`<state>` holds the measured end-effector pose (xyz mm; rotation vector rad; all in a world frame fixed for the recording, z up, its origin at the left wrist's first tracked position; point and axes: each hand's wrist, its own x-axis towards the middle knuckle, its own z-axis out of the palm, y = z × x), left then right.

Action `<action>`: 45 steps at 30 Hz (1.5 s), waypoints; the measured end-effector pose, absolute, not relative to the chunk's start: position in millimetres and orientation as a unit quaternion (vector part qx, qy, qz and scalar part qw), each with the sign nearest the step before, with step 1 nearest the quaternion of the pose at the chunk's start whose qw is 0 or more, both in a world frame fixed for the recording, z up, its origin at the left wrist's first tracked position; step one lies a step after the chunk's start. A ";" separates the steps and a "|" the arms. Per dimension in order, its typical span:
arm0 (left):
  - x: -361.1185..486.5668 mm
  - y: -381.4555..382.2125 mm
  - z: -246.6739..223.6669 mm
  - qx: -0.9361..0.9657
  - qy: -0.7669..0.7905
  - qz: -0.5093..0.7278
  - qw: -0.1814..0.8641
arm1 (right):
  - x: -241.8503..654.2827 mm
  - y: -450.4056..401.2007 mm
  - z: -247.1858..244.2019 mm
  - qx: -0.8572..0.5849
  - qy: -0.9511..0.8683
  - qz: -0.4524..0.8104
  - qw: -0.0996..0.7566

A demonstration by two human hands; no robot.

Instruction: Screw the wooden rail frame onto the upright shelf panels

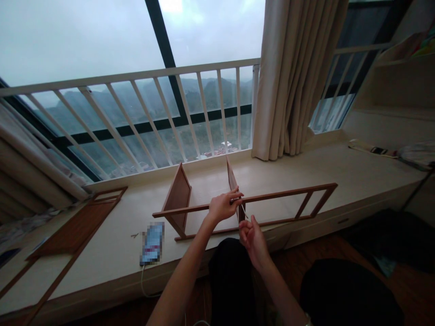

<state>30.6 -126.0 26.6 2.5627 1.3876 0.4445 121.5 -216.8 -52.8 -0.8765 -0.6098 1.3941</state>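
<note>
No readable text, labels, brands, numbers or signs anywhere. Phone (152,243) at about 7 o'clock on the sill has its screen pixelated, nothing legible. Flat item (372,149) at about 3 o'clock on the sill is too small and dim to read. Colourful things on the shelf (419,45) at about 2 o'clock show no letters that can be made out. Wooden frame (272,197) at centre bears no markings.
</note>
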 end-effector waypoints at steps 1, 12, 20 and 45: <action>30.6 -126.1 26.6 0.866 0.468 0.149 0.097 | 124.6 -218.3 -54.5 -0.444 -0.308 0.561 0.626; 30.3 -124.9 25.8 0.868 0.462 0.155 0.097 | 149.0 -215.8 -18.1 -0.743 -0.620 0.008 0.252; 30.0 -123.9 25.7 0.867 0.460 0.155 0.111 | 144.8 -214.0 -11.3 -0.749 -0.636 -0.012 0.186; 28.8 -125.9 30.9 0.867 0.464 0.140 0.114 | 120.0 -194.3 -34.4 -0.398 -0.323 0.554 0.656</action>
